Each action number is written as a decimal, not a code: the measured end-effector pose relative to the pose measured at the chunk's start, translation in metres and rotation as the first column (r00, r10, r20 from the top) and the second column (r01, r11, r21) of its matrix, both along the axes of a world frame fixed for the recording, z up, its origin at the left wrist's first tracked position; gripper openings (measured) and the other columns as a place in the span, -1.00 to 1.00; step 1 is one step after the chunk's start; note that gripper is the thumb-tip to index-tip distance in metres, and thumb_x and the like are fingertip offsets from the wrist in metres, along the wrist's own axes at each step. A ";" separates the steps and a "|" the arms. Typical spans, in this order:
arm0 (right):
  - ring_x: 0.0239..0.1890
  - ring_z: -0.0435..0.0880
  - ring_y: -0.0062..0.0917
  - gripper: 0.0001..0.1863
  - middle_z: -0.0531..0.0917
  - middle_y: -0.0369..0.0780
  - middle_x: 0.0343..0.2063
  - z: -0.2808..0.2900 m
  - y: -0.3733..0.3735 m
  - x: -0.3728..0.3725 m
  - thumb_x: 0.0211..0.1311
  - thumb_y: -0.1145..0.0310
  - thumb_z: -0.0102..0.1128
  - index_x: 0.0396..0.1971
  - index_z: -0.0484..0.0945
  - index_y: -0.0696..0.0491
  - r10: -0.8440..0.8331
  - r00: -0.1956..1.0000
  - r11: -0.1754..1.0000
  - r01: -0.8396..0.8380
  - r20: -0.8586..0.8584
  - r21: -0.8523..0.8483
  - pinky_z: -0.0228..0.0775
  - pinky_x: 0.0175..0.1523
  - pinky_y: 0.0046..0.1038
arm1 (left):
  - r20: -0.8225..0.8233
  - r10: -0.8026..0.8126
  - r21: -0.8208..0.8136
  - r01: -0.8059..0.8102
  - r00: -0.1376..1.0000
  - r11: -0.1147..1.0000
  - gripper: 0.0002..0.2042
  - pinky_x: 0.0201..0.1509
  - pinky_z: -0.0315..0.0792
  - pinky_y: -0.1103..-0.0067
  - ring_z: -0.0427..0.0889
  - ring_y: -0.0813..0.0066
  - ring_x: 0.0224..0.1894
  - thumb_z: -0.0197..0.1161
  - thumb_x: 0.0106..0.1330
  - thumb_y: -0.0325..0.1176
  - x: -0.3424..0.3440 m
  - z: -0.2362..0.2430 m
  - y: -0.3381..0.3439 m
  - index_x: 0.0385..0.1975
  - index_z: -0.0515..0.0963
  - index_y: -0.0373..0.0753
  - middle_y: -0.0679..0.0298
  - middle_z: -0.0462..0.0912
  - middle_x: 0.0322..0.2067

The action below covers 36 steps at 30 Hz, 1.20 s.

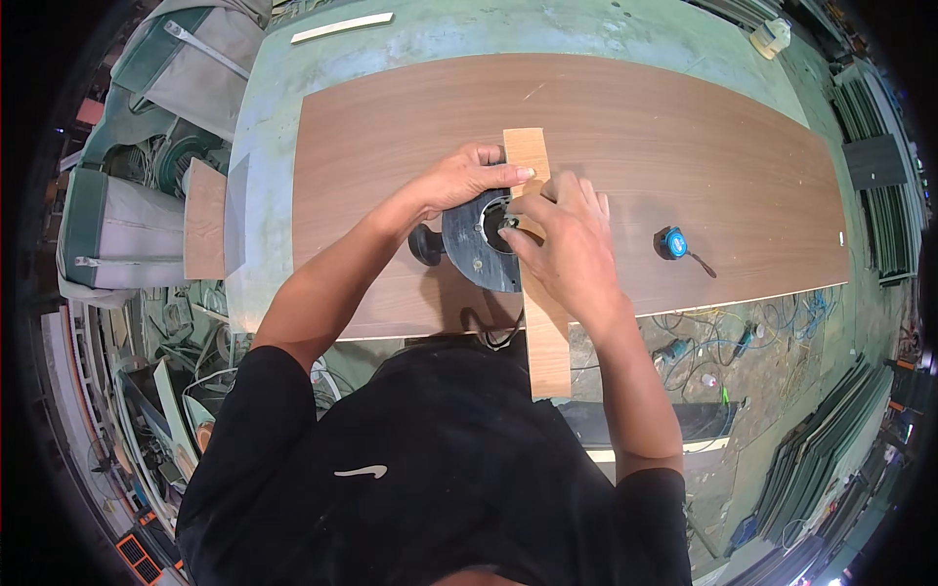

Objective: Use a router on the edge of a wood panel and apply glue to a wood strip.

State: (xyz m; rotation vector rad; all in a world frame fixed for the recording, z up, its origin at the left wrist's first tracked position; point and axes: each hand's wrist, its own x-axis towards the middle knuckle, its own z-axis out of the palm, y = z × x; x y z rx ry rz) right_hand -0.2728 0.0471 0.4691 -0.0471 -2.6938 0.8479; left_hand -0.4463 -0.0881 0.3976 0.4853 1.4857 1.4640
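A black router base (469, 264) with a round knob and a central opening lies against a long light wood strip (548, 355), on a brown laminate board (362, 146). My left hand (464, 181) grips the far edge of the router base, its thumb over the strip. My right hand (562, 239) is at the opening on the strip's side, fingers bent toward the thumb at a small fitting I cannot make out. A dark cord hangs below the router.
A blue tape measure (671, 243) lies right on the board. The board rests on a pale green table (625, 29) with a white batten (342, 27). Covered equipment (147, 234) stands left, tangled cables (762, 322) lie below right, and stacked sheets (811, 459) lean at the right.
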 end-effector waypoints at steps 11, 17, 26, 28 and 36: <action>-0.10 0.50 -0.30 -0.87 0.52 -0.24 -0.29 0.005 -0.004 -0.012 0.07 0.38 0.43 -0.36 0.72 0.04 0.079 0.994 0.982 -0.091 0.076 0.167 0.27 0.02 -0.23 | -0.066 0.005 0.041 -0.003 0.998 0.999 -0.57 -0.04 0.55 0.59 0.67 0.63 -0.17 0.45 0.35 -0.09 -0.001 -0.001 -0.002 0.01 0.68 -0.31 0.31 0.76 -0.17; -0.17 0.51 -0.27 -0.93 0.55 -0.21 -0.35 0.000 -0.004 -0.016 0.08 0.43 0.38 -0.43 0.69 0.08 0.112 0.992 0.983 -0.119 0.057 0.141 0.33 -0.01 -0.23 | -0.101 -0.015 -0.027 0.012 0.995 1.000 -0.59 -0.06 0.54 0.60 0.66 0.63 -0.18 0.43 0.36 -0.07 -0.001 0.000 -0.001 -0.02 0.68 -0.31 0.32 0.75 -0.20; -0.08 0.67 -0.05 -0.91 0.70 0.03 -0.28 -0.008 0.000 -0.015 -0.01 0.55 0.26 -0.45 0.68 0.15 0.179 0.978 0.982 -0.184 0.106 0.043 0.45 0.06 -0.07 | -0.146 -0.026 -0.080 0.014 0.989 0.997 -0.57 -0.05 0.56 0.56 0.67 0.59 -0.16 0.32 0.43 -0.08 0.002 0.007 -0.002 0.04 0.64 -0.36 0.27 0.74 -0.16; -0.10 0.64 -0.07 -0.91 0.69 0.01 -0.26 -0.011 -0.001 -0.015 -0.02 0.59 0.23 -0.48 0.68 0.19 0.148 0.989 0.985 -0.148 0.004 0.084 0.40 0.09 -0.13 | -0.115 -0.004 -0.088 -0.006 0.993 0.996 -0.58 -0.03 0.56 0.55 0.67 0.59 -0.13 0.31 0.45 -0.09 0.002 0.006 0.001 0.05 0.63 -0.37 0.27 0.74 -0.15; -0.01 0.59 -0.13 -0.60 0.64 -0.04 -0.14 -0.011 -0.006 0.008 0.07 0.45 0.31 -0.02 0.64 0.13 0.041 0.996 0.999 -0.041 -0.076 0.000 0.37 0.16 -0.13 | -0.140 -0.021 -0.053 0.014 0.990 0.998 -0.64 -0.04 0.56 0.57 0.69 0.60 -0.14 0.30 0.47 -0.11 0.001 -0.001 0.003 -0.02 0.62 -0.33 0.26 0.74 -0.15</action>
